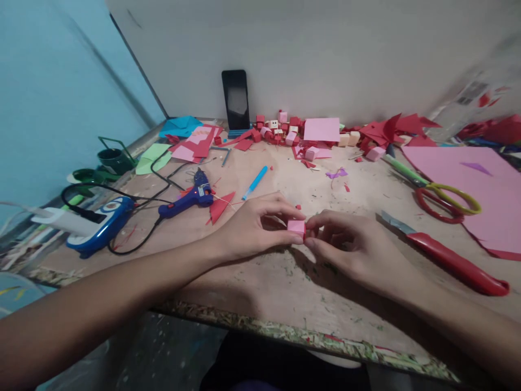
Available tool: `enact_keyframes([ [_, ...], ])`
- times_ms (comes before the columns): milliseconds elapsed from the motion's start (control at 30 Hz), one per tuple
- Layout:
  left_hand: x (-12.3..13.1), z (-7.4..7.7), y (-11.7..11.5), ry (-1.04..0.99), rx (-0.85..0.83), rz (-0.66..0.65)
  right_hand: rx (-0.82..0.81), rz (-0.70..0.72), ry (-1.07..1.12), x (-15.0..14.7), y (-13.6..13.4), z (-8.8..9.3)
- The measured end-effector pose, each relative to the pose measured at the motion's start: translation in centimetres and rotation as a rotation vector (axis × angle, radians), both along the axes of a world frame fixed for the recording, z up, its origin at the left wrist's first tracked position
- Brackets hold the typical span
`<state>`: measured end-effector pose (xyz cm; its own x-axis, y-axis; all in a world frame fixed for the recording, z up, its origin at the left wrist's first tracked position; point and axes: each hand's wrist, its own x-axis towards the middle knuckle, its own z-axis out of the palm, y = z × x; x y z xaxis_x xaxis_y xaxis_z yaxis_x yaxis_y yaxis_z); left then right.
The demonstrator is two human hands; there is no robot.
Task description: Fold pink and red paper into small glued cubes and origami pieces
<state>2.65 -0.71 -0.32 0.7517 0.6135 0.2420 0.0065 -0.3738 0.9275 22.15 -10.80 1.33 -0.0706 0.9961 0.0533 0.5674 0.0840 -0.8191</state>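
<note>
Between my two hands, just above the front part of the table, is a small paper cube [296,226] with a pink top and a red right side. My left hand [260,222] pinches it from the left, thumb in front and fingers behind. On the cube's right side, the thumb and fingertips of my right hand [350,244] press against the red paper. A blue pen [254,183] lies beyond my left hand. Nearby are a blue hot glue gun [191,195] and a red paper triangle [222,206].
Scissors [443,201] and a red-handled knife [456,260] lie at the right, near pink paper [448,168]. Several paper cubes [280,130] and a phone [236,100] stand along the back. At left, a blue power strip [101,228] trails black cables.
</note>
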Motion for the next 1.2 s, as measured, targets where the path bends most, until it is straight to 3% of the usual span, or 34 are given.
enact_keyframes([
  [200,-0.02,0.51,-0.26,0.053,0.175,0.004,0.017,-0.055,0.004,-0.68,-0.04,0.05],
  [467,-0.07,0.75,-0.25,0.074,0.238,-0.008,-0.015,-0.052,0.052,-1.04,0.08,0.05],
  [967,0.15,0.63,-0.23,0.05,0.196,-0.008,-0.092,-0.066,0.164,-1.0,0.09,0.15],
  [1200,0.1,0.32,-0.02,0.014,0.042,0.008,-0.056,-0.049,0.078,-0.49,0.08,0.0],
])
